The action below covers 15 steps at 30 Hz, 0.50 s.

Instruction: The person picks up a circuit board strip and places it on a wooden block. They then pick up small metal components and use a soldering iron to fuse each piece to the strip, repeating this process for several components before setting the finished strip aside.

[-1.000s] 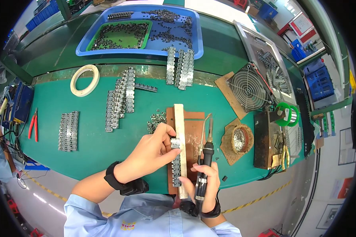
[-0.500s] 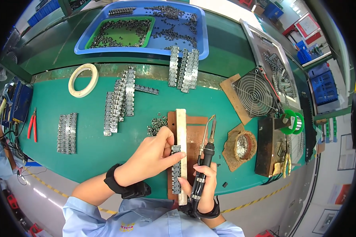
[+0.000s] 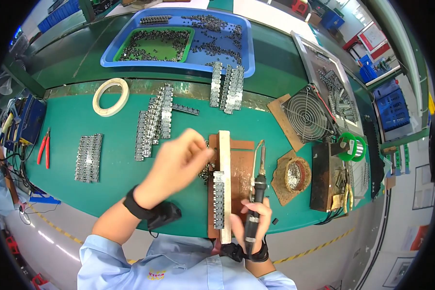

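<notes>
My right hand [image 3: 264, 218] grips a black soldering iron [image 3: 260, 181], its metal tip pointing away from me and a thin bent tube alongside. Its thumb stands close to a pale wooden bar [image 3: 224, 188] on a brown board [image 3: 241, 166]. Against the bar's left side lies a strip of small black-and-silver components [image 3: 218, 200]. My left hand [image 3: 176, 159] is raised over the board's left edge, fingers curled together; whatever may be between the fingertips is hidden. Partly behind it lies a pile of small loose metal parts [image 3: 206, 173].
More component strips [image 3: 154, 118] lie on the green mat, others [image 3: 88, 158] farther left. Around them are a tape roll [image 3: 97, 105], red pliers [image 3: 44, 149], a blue tray [image 3: 249, 46] of parts, a fan [image 3: 307, 116], a round solder-filled dish [image 3: 297, 176] and a solder spool [image 3: 345, 150].
My left hand has come off the component strip and risen up and to the left. My right hand has shifted slightly right, its thumb now away from the strip, still holding the iron.
</notes>
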Motion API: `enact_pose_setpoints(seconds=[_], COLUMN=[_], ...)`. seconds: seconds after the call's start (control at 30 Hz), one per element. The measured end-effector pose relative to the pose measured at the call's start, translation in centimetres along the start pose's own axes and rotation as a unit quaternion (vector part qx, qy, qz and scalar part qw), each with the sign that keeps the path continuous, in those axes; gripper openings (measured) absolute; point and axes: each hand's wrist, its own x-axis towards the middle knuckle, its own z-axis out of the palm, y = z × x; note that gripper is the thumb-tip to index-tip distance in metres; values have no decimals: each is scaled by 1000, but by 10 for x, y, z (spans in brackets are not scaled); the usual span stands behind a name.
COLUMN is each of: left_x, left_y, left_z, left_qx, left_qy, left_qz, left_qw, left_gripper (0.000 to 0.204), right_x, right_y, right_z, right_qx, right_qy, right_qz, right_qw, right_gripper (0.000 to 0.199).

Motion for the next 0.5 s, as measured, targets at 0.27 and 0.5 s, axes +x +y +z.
enact_pose_setpoints(seconds=[0.27, 0.5], left_x=[-18, -11], left_y=[-1, 11], left_z=[-23, 4], left_qx=[166, 234], left_qy=[-87, -110], left_qz=[98, 165], left_qw=[977, 952], left_gripper=[30, 32], right_x=[-5, -10], right_y=[-19, 0], right_z=[-19, -7], right_qx=[185, 165], right_qy=[188, 177], right_qz=[154, 141], right_qw=[952, 960], right_gripper=[71, 79])
